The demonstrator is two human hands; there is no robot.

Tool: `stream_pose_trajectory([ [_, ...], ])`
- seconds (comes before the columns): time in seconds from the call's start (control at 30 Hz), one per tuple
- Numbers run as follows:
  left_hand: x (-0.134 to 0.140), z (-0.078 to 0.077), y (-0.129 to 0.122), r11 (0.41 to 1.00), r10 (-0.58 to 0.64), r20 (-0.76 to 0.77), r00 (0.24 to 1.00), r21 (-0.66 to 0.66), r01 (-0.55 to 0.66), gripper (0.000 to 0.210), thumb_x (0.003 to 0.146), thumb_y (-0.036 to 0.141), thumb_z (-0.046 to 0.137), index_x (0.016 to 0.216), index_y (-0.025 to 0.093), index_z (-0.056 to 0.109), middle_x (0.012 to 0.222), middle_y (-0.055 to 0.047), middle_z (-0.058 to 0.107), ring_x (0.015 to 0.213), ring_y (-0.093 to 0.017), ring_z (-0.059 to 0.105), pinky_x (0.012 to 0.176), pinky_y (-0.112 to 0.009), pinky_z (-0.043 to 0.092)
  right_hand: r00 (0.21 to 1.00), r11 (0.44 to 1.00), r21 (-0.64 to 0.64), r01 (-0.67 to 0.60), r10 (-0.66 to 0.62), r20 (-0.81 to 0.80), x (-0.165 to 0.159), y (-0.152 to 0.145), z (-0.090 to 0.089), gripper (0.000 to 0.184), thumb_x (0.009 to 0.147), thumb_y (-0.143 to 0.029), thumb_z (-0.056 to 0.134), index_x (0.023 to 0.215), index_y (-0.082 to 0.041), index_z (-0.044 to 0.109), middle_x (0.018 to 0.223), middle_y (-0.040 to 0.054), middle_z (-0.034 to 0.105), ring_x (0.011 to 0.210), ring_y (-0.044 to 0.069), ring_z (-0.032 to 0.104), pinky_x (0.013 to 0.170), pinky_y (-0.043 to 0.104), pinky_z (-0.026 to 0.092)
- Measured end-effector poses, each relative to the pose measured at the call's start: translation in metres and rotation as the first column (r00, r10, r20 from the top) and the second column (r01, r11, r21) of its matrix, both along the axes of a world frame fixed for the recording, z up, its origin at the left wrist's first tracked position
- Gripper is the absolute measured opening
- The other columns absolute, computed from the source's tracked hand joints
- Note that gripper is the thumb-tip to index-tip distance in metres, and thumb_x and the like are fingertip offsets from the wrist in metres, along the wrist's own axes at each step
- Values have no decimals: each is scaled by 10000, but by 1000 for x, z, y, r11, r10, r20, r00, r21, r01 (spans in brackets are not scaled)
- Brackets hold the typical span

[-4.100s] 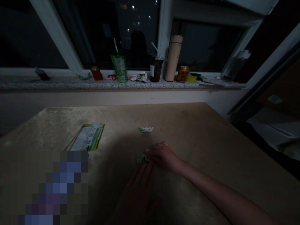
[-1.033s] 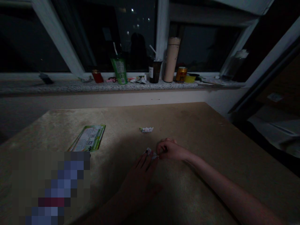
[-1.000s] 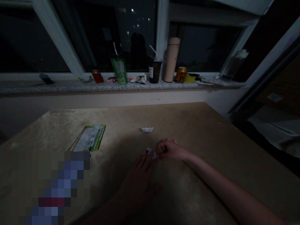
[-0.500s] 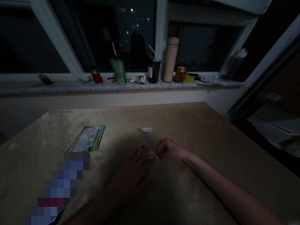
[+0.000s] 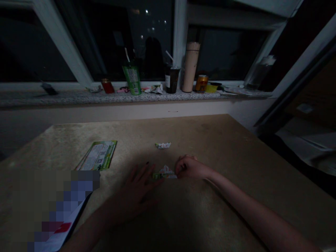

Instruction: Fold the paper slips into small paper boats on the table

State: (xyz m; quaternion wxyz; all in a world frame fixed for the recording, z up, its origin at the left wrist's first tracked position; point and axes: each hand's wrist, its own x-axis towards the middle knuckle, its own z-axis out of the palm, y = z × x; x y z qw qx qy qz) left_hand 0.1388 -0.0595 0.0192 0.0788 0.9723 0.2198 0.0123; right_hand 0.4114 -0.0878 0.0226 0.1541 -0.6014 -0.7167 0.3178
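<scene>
A small piece of folded printed paper (image 5: 166, 171) lies on the table, with a triangular top and a green-and-white band along its lower edge. My left hand (image 5: 139, 187) is open, fingers spread over the tabletop, its fingertips beside the paper's left end. Curled fingers of my right hand (image 5: 187, 167) close on the paper's right corner, hiding that end. Farther back sits a small boat-shaped folded paper (image 5: 163, 145), apart from both hands.
Green printed leaflets (image 5: 101, 155) lie at the left of the wooden table (image 5: 199, 133). A pixelated object covers the lower left. On the granite sill (image 5: 86, 98) stand a green cup (image 5: 133, 78), a dark cup (image 5: 172, 80), a pink bottle (image 5: 190, 68) and an orange can (image 5: 202, 84).
My left hand has slid left off the folded paper, so its triangle and band now show. The right hand stays in place at the paper's right corner.
</scene>
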Motion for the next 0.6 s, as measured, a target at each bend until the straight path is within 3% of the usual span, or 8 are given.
stream_pose_trajectory([
  [0.23,-11,5,7,999,-6,-56,998,-33,4,582,913,591,421,1431,422,216,1552,-32,16,1393,-366,37,1059,-627,114,1000,1000,-14,4,-4,-10,0,-1,1,97,679,-158,723,759,-211,725,802,-20,655,842,161,553,860,346,257],
  [0.6,-26,-1,14,1000,7,-33,999,3,-7,642,857,624,496,1419,423,258,1547,-33,42,1385,-379,88,1066,-621,97,1000,1000,2,-10,10,-28,2,1,-3,102,669,-172,734,757,-223,727,756,-33,634,803,142,558,824,310,286],
])
